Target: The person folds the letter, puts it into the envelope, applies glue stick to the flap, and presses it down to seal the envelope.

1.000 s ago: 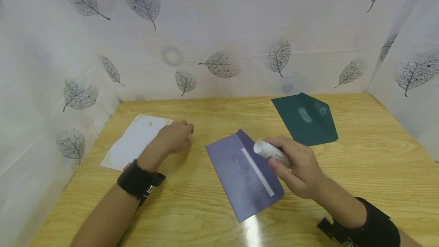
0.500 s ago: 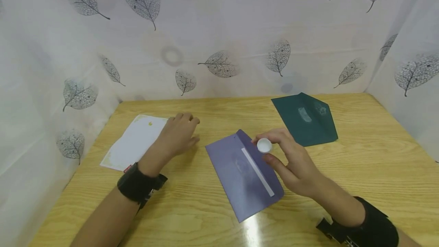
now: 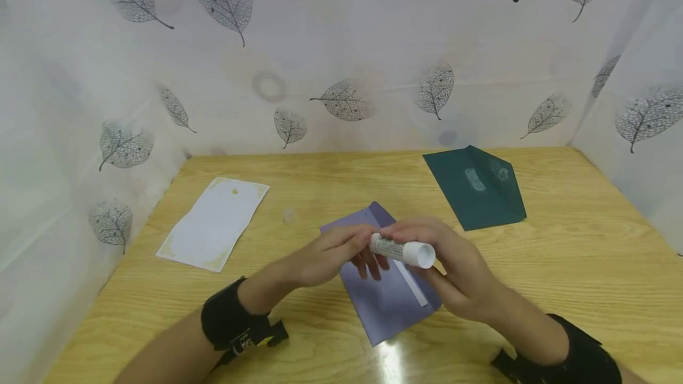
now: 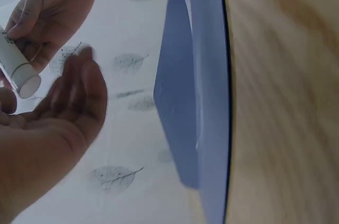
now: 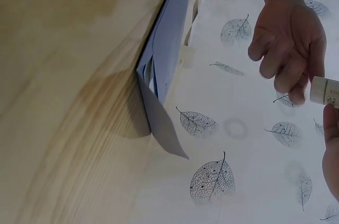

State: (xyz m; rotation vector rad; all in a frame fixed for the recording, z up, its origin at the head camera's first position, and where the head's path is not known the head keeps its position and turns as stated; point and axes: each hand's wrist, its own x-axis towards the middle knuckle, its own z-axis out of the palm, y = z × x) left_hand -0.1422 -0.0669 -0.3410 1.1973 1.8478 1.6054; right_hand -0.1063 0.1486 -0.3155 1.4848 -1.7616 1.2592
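Note:
My right hand (image 3: 459, 271) holds a white glue stick (image 3: 395, 248) sideways, its round rimmed end (image 3: 425, 255) facing up toward me. At the other end is my left hand (image 3: 325, 256), thumb and fingertips right at the tube's edge. In the left wrist view the remaining left fingers (image 4: 79, 91) spread loosely and a little blurred, apart from the stick. Below both hands lies a purple envelope (image 3: 373, 313) on the table. Its flap stands raised, with a white strip (image 3: 411, 284) along the fold; the hands hide part of it.
A dark green envelope (image 3: 482, 194) with pale smears lies at the back right. White paper with gold corners (image 3: 213, 224) is at the left. A small translucent round piece (image 3: 289, 215) sits on the wooden table (image 3: 299, 176). Leaf-patterned curtains (image 3: 341, 46) enclose the back and sides.
My left hand has left the spot beside the white paper and come right to the glue stick, uncovering the translucent piece. The right hand has turned the stick, its rimmed end now pointing rightward.

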